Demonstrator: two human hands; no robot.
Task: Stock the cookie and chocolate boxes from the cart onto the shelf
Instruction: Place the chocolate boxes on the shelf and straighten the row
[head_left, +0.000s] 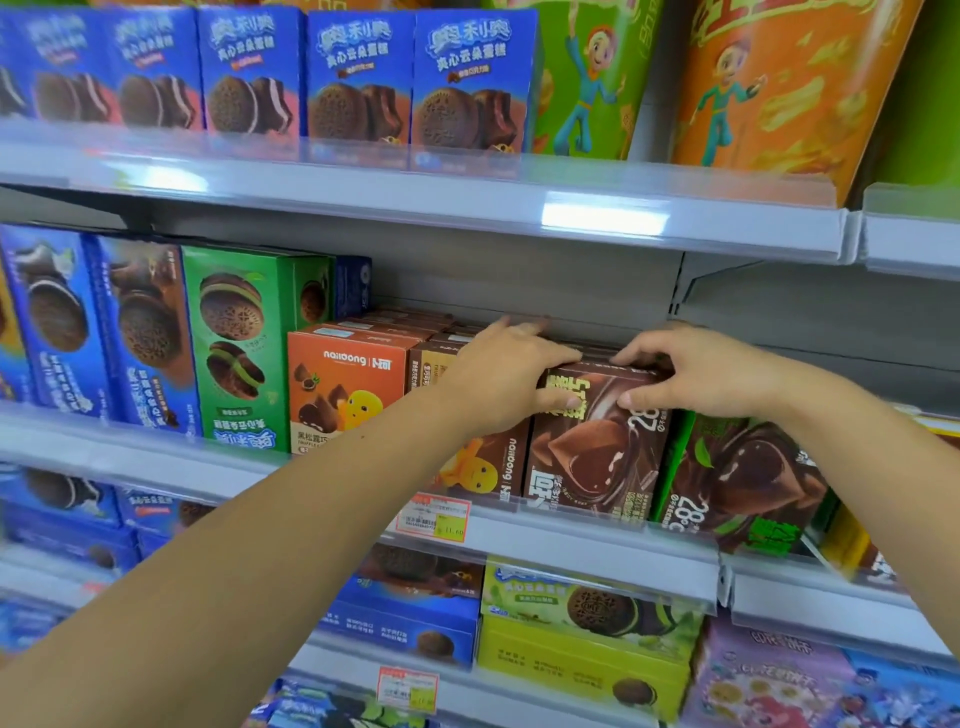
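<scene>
Brown chocolate box — top pinched between left hand and right hand.

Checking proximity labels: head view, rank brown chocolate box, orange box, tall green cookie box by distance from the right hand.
1. Brown chocolate box: held by the right hand.
2. Orange box: left, beyond the left hand.
3. Tall green cookie box: farthest left, same shelf.
</scene>
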